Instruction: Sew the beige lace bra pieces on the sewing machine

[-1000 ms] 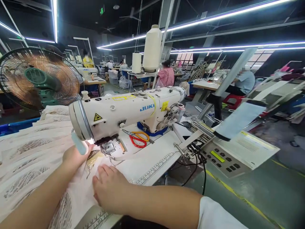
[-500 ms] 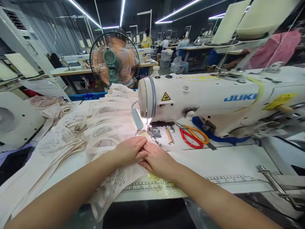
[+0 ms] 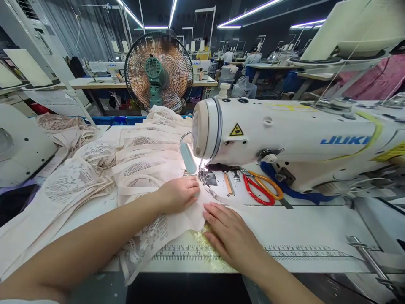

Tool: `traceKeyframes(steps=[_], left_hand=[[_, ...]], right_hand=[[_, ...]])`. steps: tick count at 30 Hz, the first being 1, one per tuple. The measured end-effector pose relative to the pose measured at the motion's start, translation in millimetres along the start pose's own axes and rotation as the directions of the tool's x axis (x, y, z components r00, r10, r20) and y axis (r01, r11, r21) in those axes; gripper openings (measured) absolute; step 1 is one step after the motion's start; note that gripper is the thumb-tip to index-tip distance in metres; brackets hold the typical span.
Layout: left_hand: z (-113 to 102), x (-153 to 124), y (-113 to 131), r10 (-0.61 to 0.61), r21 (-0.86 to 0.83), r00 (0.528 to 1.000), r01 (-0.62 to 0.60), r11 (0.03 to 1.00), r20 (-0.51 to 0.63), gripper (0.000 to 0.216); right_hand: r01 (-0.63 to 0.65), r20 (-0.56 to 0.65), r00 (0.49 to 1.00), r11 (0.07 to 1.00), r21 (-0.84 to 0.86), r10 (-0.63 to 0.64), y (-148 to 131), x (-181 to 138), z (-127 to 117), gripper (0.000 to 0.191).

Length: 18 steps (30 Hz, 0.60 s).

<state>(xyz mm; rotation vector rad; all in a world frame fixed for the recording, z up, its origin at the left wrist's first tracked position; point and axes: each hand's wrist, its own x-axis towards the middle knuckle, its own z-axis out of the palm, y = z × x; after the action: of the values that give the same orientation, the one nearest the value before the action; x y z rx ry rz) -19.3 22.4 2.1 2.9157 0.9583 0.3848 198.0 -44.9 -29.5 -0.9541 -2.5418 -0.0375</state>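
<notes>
A beige lace-trimmed garment piece (image 3: pixel 182 226) lies under the sewing machine's needle area, its lower end hanging over the table's front edge. Just in front of the lit needle, my left hand (image 3: pixel 179 195) rests on the fabric, fingers curled together and gripping it. My right hand (image 3: pixel 233 236) lies flat to the right, fingers stretched out, fingertips touching the fabric's right edge. The white sewing machine (image 3: pixel 247 131) reaches in from the right. Between its needle and the stacked garments (image 3: pixel 139 145) hangs a pale blue-grey plate (image 3: pixel 187 158).
Red-and-orange-handled scissors (image 3: pixel 259 190) and a small wooden-looking stick (image 3: pixel 228 184) lie right of the needle. A printed ruler (image 3: pixel 303 252) runs along the front edge. More lace garments (image 3: pixel 68 181) are heaped left. A large fan (image 3: pixel 160 71) stands behind the table.
My hands, touching each other before, are now apart. The right hand has moved right and toward me, its fingers spreading flat. The left stays on the fabric. The camera view has shifted slightly.
</notes>
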Motion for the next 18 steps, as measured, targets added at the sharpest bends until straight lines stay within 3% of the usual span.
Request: traceKeyframes(steps=[5, 11, 18], left_hand=[[5.6, -11.9, 17.3, -0.140, 0.226, 0.990, 0.137, 0.964, -0.003, 0.031], [16.3, -12.3, 9.0, -0.149, 0.243, 0.989, 0.144, 0.959, 0.003, 0.038], [12.4, -2.6, -4.8, -0.141, 0.201, 0.990, 0.133, 0.971, 0.023, 0.039]], right_hand=[[0.009, -0.041, 0.999, 0.999, 0.032, -0.007, -1.4, 0.6, -1.1, 0.029], [-0.010, -0.050, 0.999, 0.998, 0.057, 0.012, -0.5, -0.2, 1.8, 0.033], [0.004, 0.042, 0.999, 1.000, 0.027, -0.005, 0.9, 1.4, -0.4, 0.038]])
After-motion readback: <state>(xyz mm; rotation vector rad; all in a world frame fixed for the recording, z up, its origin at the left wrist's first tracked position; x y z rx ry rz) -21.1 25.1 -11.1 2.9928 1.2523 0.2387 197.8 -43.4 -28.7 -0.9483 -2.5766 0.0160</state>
